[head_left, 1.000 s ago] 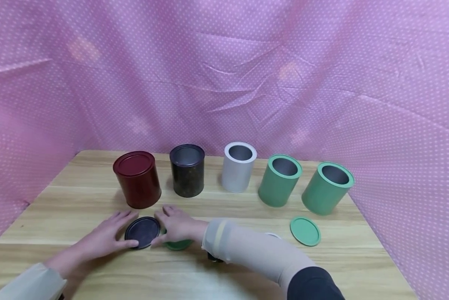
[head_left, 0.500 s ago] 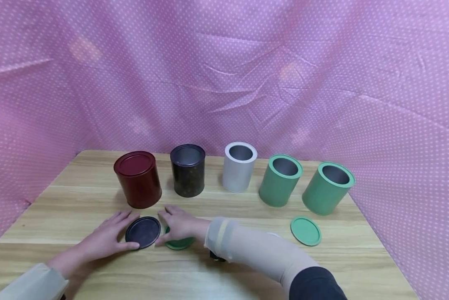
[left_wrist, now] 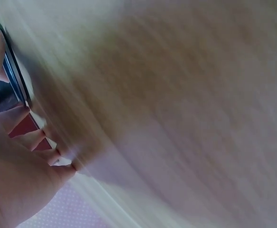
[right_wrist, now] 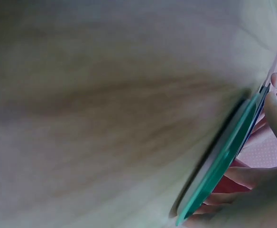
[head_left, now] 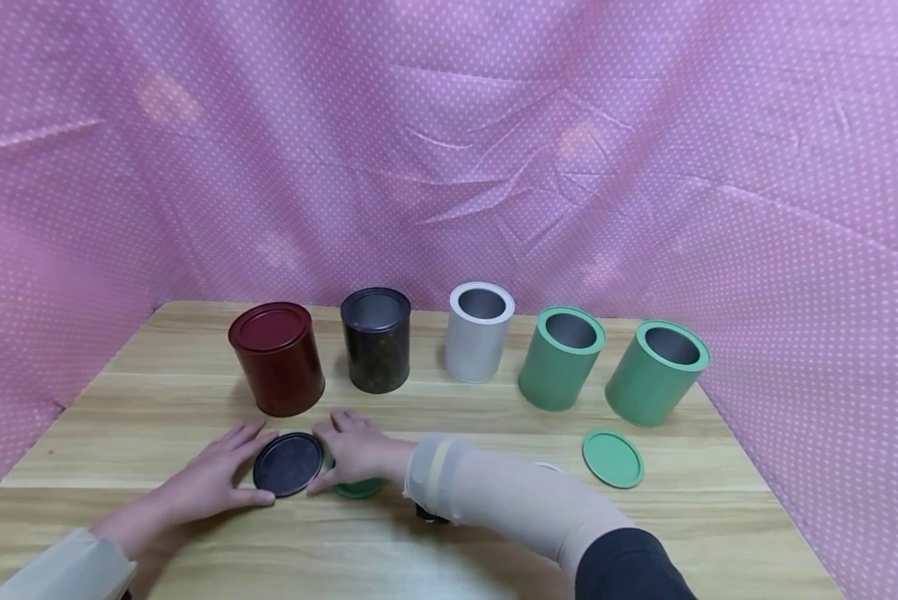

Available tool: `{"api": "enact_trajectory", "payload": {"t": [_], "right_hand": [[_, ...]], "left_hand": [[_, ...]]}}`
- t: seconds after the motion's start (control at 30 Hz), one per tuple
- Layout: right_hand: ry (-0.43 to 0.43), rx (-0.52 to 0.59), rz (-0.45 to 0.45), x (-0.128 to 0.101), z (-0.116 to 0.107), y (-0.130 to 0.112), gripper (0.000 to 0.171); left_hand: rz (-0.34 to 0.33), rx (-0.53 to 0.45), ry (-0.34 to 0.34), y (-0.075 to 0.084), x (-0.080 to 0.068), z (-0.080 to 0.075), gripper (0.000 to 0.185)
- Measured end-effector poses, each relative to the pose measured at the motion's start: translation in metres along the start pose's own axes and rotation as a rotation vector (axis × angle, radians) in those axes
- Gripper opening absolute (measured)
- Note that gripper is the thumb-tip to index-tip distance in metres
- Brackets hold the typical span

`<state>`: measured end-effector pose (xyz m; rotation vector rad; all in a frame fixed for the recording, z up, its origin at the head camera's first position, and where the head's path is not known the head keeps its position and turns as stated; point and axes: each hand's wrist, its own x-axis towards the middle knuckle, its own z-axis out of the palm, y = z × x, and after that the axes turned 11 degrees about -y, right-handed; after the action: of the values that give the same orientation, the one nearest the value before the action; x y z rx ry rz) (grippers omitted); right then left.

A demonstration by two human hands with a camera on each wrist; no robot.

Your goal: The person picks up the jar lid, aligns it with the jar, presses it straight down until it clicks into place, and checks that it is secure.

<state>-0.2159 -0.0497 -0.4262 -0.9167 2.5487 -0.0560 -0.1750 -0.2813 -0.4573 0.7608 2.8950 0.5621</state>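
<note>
A round black lid [head_left: 288, 464] lies on the table between my two hands. My left hand [head_left: 209, 475] is spread along its left side, with the thumb by the near edge and the fingers by the far edge. From the other side my right hand [head_left: 355, 454] reaches over a green lid [head_left: 359, 488], its thumb and index fingertips at the black lid's right edge. The right hand covers much of the green lid. In the right wrist view, the green lid [right_wrist: 219, 168] appears edge-on beside the fingers. Neither hand visibly grips a lid.
Along the back stand a dark red can [head_left: 280, 367] with its top covered, an open black can [head_left: 377, 354], an open white can [head_left: 477, 346] and two open green cans [head_left: 557, 371]. Another green lid [head_left: 613, 459] lies right. A white lid [head_left: 548, 467] is mostly hidden by the right forearm.
My left thumb has shifted slightly toward the near side of the black lid. Otherwise the hands, lids and cans hold nearly the same places; the whole view drifts a little.
</note>
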Motion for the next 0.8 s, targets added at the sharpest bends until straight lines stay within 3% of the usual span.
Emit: {"api": "enact_trajectory", "payload": {"t": [0.4, 0.8], "right_hand": [[0.01, -0.014, -0.001, 0.0048, 0.0033, -0.0003, 0.078], [0.048, -0.046, 0.046, 0.0061, 0.0021, -0.0045, 0.074]], "left_hand": [[0.034, -0.04, -0.011, -0.0053, 0.0005, 0.0, 0.088], [0.021, -0.035, -0.014, -0.0028, -0.0003, -0.0003, 0.084]]}}
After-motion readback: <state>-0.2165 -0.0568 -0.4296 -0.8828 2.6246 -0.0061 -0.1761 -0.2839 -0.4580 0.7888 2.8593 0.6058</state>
